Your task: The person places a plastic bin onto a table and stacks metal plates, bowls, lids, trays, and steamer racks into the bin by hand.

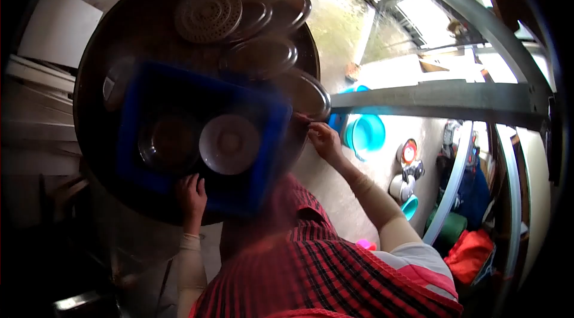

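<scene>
A blue plastic crate (272, 138) sits on a dark round table (95, 120). Inside it are a white bowl or plate (229, 144) and a clear, shiny round dish (164, 144). My left hand (192, 193) has its fingers bent over the crate's near rim. At the table's right edge, my right hand (326, 140) has its fingertips drawn together beside a clear round lid (308, 95). A small reddish shape shows at those fingertips; what it is stays unclear.
Several clear lids (260, 58) and a perforated round tray (209, 14) lie on the table's far side. A metal beam (430, 98) crosses at right. Below it on the floor are a turquoise basin (366, 134), a metal pot (402, 187) and a red bag (470, 255).
</scene>
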### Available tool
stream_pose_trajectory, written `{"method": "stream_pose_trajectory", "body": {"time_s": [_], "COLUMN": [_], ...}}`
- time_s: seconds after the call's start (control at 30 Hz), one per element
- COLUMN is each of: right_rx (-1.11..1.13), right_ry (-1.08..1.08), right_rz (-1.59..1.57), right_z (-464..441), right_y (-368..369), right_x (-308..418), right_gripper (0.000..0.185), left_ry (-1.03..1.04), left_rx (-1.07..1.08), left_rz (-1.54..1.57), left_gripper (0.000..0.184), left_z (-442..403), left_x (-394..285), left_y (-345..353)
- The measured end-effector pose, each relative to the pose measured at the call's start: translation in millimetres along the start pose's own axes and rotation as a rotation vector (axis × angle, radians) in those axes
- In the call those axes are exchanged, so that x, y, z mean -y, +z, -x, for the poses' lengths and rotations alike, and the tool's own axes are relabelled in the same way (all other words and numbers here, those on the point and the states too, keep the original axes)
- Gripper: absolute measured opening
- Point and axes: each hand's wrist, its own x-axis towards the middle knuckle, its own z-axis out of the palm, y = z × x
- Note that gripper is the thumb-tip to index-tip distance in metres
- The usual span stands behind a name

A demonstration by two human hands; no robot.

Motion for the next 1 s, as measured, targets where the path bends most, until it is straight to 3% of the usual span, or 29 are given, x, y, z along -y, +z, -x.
{"method": "stream_pose_trajectory", "body": {"time_s": [0.07, 0.23, 0.27, 0.3, 0.37, 0.4, 0.47, 0.57, 0.67, 0.73, 0.83, 0.87, 0.93, 0.97, 1.0], "right_rx": [0.076, -0.07, -0.058, -0.164, -0.036, 0.019, 0.128, 0.017, 0.178, 0.225, 0.194, 0.16, 0.145, 0.162, 0.173], "right_ry": [-0.071, -0.316, -0.043, 0.057, 0.303, 0.326, 0.379, 0.254, 0.432, 0.073, 0.527, 0.355, 0.403, 0.628, 0.626], "right_rz": [0.04, 0.316, 0.199, 0.233, 0.074, 0.071, 0.071, -0.001, -0.546, -0.414, -1.019, -0.861, -0.711, -0.716, -0.637], "right_z": [-53, -203, -240, -256, -285, -294, -303, -295, -293, -294, -268, -252, -224, -206, -184], "right_y": [6, 19, 47, 51, 61, 67, 82, 86, 81, 60, 14, 0, -22, -28, -32], "right_x": [-41, -67, -124, -116, -116, -121, -136, -135, -148, -163, -145, -142, -155, -167, -181], "right_gripper": [0.02, 0.027, 0.036, 0.044, 0.048, 0.047, 0.047, 0.042, 0.036, 0.029, 0.014, 0.015, 0.017, 0.018, 0.021], "left_ry": [0.006, -0.158, -0.173, -0.184, -0.169, -0.163, -0.177, -0.231, -0.261, -0.293, -0.42, -0.373, -0.282, -0.28, -0.279], "left_rx": [-0.091, -0.256, -0.263, -0.268, -0.279, -0.284, -0.275, -0.258, -0.257, -0.222, -0.141, -0.169, -0.24, -0.229, -0.217], "left_rz": [0.034, 0.0, -0.06, -0.118, -0.176, -0.203, -0.218, -0.201, -0.227, -0.232, -0.163, -0.172, -0.19, -0.216, -0.243], "left_gripper": [0.019, 0.018, 0.017, 0.017, 0.016, 0.016, 0.015, 0.015, 0.015, 0.015, 0.014, 0.014, 0.014, 0.014, 0.015], "left_z": [2, 4, 7, 8, 6, 3, 3, 11, 21, 29, 15, 14, 10, 9, 9], "left_x": [-14, -15, -17, -17, -15, -15, -12, -1, 11, 12, -6, -7, -8, -8, -7], "left_y": [12, 41, 42, 43, 47, 49, 52, 62, 71, 71, 59, 58, 59, 59, 59]}}
